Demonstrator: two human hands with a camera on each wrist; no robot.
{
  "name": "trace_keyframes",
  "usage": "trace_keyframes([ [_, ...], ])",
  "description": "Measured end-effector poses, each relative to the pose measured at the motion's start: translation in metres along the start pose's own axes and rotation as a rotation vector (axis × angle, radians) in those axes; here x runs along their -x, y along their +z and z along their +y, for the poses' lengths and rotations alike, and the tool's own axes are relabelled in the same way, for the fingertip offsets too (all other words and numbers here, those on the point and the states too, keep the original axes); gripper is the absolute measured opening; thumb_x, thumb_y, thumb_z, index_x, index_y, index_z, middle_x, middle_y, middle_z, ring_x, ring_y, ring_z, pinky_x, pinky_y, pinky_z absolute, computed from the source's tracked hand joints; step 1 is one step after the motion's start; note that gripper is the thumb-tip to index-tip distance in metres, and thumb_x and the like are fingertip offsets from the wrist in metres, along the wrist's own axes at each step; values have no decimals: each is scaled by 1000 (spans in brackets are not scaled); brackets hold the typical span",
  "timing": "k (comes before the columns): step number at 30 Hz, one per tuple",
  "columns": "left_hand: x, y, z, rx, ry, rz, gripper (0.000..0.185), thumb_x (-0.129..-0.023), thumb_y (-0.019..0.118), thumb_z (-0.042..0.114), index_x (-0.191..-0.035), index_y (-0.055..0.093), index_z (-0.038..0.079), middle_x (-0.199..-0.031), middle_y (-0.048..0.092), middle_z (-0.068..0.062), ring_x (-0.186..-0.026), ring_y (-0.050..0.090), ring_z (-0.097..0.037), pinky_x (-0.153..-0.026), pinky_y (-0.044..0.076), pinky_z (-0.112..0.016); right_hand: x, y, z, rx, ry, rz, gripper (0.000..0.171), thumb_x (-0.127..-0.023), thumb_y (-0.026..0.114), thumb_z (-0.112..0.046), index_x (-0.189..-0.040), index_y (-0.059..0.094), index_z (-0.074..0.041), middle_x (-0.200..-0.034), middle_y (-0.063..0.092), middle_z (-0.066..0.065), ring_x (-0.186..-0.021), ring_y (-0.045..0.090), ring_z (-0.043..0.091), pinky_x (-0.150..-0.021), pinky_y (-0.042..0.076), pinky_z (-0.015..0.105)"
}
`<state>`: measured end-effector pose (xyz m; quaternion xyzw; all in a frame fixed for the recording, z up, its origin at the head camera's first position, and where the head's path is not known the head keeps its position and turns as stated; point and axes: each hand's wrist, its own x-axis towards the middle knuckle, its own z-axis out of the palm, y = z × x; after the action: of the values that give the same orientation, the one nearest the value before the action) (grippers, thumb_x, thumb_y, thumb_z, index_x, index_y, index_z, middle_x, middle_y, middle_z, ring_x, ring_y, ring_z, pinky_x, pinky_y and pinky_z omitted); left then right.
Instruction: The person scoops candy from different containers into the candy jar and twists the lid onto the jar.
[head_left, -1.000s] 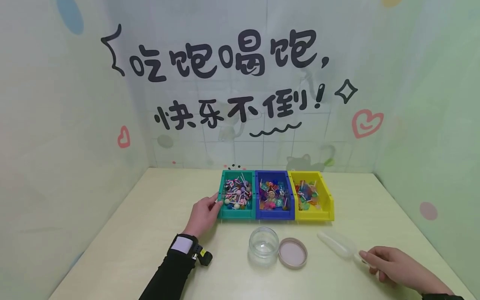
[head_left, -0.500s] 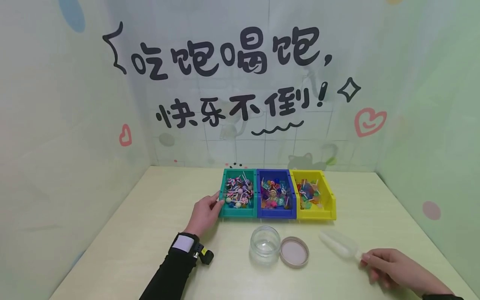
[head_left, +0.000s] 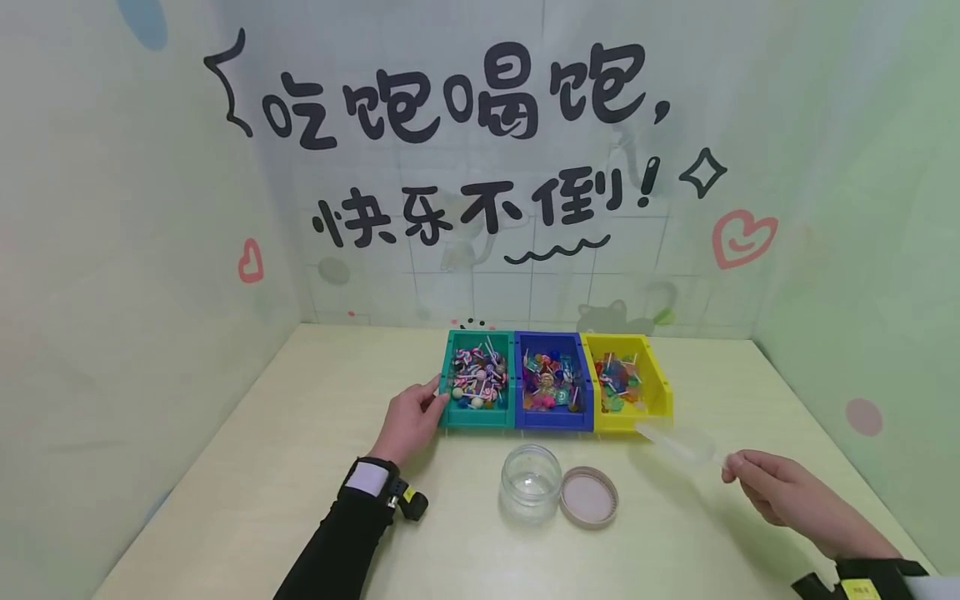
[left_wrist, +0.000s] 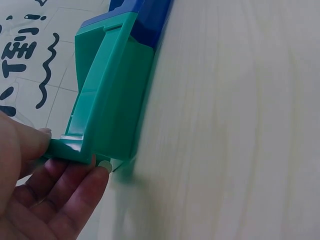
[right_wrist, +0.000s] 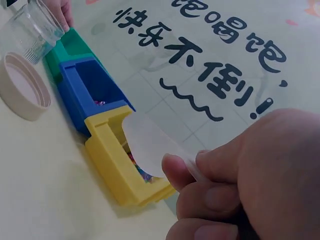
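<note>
My left hand (head_left: pixel 408 423) grips the left side of a green bin (head_left: pixel 477 419), thumb on the rim and fingers beneath it in the left wrist view. Small candy pieces (head_left: pixel 480 375), some like lollipops, fill that bin. A blue bin (head_left: pixel 555 420) and a yellow bin (head_left: pixel 611 424) adjoin it, also with colourful candies. My right hand (head_left: pixel 806 504) pinches the handle of a translucent scoop (right_wrist: pixel 150 145) between thumb and fingers. Raised over the table, the scoop points left, its tip overlapping the yellow bin's front corner in the head view. Nothing shows in the scoop.
In front of the bins stands an open glass jar (head_left: pixel 531 479), with a round pale lid (head_left: pixel 589 497) lying right beside it. Walls printed with lettering (head_left: pixel 487 208) enclose the light wooden table (head_left: pixel 247 500) at the back and both sides.
My right hand has gone from holding the scoop's handle low on the table to lifting the scoop up toward the yellow bin. My left hand keeps its grip on the green bin.
</note>
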<state>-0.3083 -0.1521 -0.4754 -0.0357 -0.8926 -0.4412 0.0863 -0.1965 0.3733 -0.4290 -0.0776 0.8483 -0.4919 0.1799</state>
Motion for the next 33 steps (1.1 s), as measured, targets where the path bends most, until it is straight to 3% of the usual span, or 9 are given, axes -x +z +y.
trace_keyframes([
  [7,0,-2,2,-4,-2,-2,51,-111,67,23,-158,55,6,-92,59,-9,-88,52,-22,-74,43,-29,-20,5,-42,1,-44,43,38,-121,42,-30,-122,62,1,-71,30,-5,-58,21,17,-55,32,26],
  [14,1,-3,4,0,-2,-12,51,-111,67,22,-158,55,5,-91,58,-9,-88,52,-22,-74,43,-31,-45,13,-75,3,-88,22,35,-120,43,-27,-121,61,3,-74,31,-4,-59,23,15,-55,28,27],
  [21,2,-3,4,3,-6,-19,50,-111,67,21,-158,56,6,-89,56,-8,-86,51,-22,-73,41,-30,-67,28,-101,3,-46,26,32,-118,48,-27,-115,64,1,-75,36,-2,-62,30,12,-56,28,27],
  [33,4,-3,4,17,-9,-23,51,-111,67,22,-158,55,5,-91,59,-8,-88,52,-22,-73,43,-30,-106,63,-146,123,-45,10,36,-117,51,-33,-116,70,-3,-70,39,-3,-60,36,15,-56,30,27],
])
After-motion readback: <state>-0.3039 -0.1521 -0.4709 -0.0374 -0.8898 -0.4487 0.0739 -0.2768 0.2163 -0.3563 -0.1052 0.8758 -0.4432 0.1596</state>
